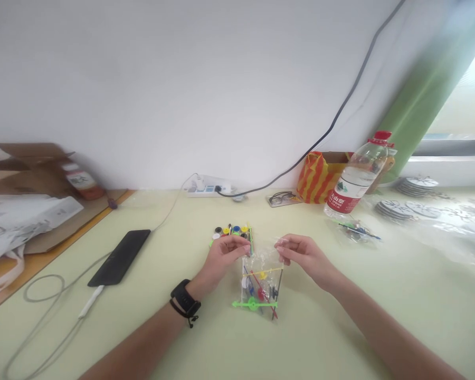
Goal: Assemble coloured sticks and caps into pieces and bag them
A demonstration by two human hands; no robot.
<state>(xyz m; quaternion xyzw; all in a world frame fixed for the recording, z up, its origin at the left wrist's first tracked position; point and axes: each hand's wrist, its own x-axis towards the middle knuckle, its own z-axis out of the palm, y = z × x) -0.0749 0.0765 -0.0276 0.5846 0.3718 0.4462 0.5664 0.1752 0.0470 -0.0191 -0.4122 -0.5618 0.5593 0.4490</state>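
A small clear plastic bag (261,259) is spread between my two hands over the table. My left hand (226,253) pinches its upper left corner, and my right hand (303,256) pinches the upper right one. Thin coloured plastic arrow-like sticks show in or under the bag, among them a yellow stick (263,274) and a red stick (260,293). A bright green arrow-shaped piece (254,304) lies across the bottom, reaching past the bag's edges; I cannot tell whether it is inside. Just beyond my left hand sits a group of small coloured discs (236,230), partly hidden by the fingers.
On the left lie a black phone (120,257) with a white cable and a cardboard box (39,158). A power strip (208,189) runs along the wall. At right stand a large water bottle (354,182), a striped bag (319,177), another filled clear bag (358,231) and stacked discs (393,210).
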